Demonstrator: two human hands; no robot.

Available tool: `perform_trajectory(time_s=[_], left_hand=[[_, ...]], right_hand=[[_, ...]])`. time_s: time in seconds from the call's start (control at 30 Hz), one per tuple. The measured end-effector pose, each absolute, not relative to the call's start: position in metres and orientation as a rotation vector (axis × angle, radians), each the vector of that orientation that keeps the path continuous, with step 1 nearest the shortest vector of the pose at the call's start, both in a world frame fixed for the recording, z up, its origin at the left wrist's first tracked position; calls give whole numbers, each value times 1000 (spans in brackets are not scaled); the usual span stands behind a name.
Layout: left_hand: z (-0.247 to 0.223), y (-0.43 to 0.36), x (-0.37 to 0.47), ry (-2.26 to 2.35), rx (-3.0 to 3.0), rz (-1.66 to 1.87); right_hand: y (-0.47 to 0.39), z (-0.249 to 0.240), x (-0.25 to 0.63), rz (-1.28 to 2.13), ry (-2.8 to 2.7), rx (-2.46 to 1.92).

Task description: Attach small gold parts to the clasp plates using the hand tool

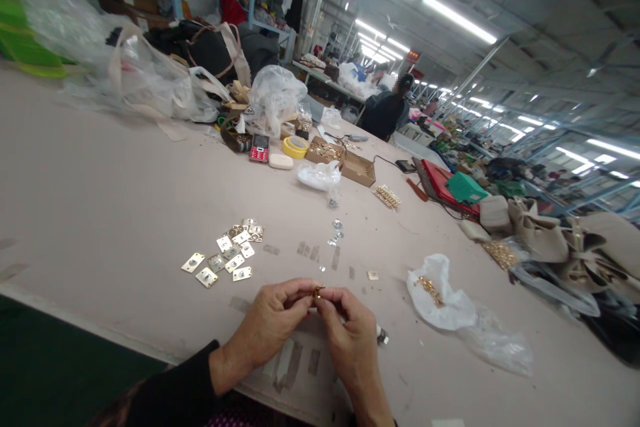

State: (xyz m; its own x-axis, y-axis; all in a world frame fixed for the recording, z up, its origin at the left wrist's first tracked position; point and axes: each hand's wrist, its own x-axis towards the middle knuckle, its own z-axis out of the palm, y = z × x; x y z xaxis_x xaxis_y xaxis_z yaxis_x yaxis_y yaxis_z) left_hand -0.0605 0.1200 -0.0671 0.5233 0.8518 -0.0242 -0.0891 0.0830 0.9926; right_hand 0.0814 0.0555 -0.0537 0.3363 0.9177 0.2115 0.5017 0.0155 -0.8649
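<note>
My left hand and my right hand meet fingertip to fingertip above the near part of the table. Between them they pinch a small gold metal fitting, mostly covered by the fingers, so its exact kind is unclear. Past my right hand pokes the dark-and-white end of an object; the hand hides the rest, and I cannot tell whether it is held. Left of the hands lies a loose group of gold rectangular metal plates. A single small plate rests beyond my right hand.
A white plastic bag with gold pieces lies to the right. Small silver discs are mid-table. Farther back are cardboard boxes, yellow tape and a red phone. Beige handbags crowd the right edge. A person sits beyond.
</note>
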Motion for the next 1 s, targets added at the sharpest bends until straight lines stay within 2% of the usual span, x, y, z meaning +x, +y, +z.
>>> perform_trajectory(time_s=[0.53, 0.67, 0.73, 0.83, 1.0], left_hand=[[-62, 116, -77, 608, 1607, 746], [-73, 125, -87, 594, 1922, 779], [-79, 129, -90, 603, 2131, 844], [-85, 129, -94, 633, 2370, 898], [-89, 124, -95, 532, 2555, 847]], right_hand=[[44, -58, 70, 359, -1358, -1660], [40, -60, 74, 495, -1532, -1600], [44, -56, 84, 565, -1548, -1648], [62, -47, 106, 490, -1519, -1799], [108, -41, 132, 487, -1662, -1989]])
